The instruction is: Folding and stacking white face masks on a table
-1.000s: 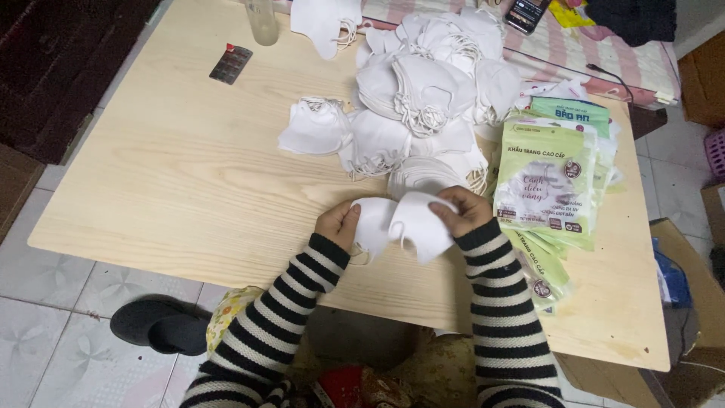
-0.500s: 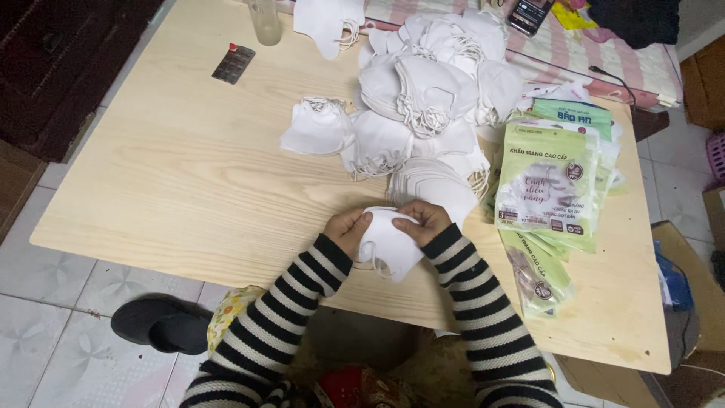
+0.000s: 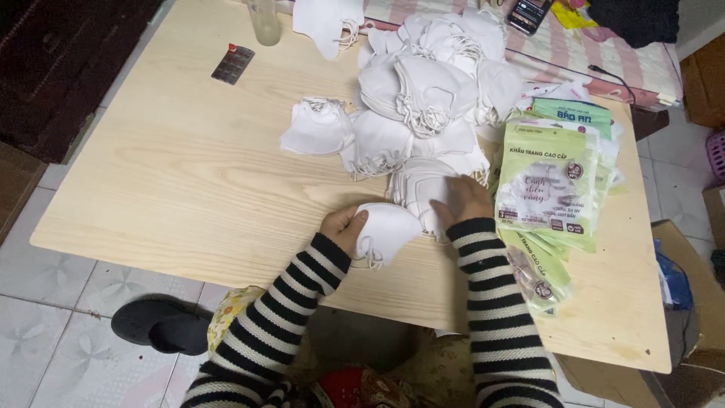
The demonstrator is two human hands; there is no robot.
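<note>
Masks (image 3: 423, 98) lie heaped, unpacked, at upper centre; left hand (image 3: 341, 227) grips one mask (image 3: 389, 227), right hand (image 3: 467, 200) rests spread on a stack (image 3: 423, 189); packets (image 3: 547, 181) wait right.

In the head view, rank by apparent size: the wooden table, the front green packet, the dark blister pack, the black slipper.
1. wooden table
2. front green packet
3. black slipper, though it lies lower, on the floor, so this is unsure
4. dark blister pack
</note>
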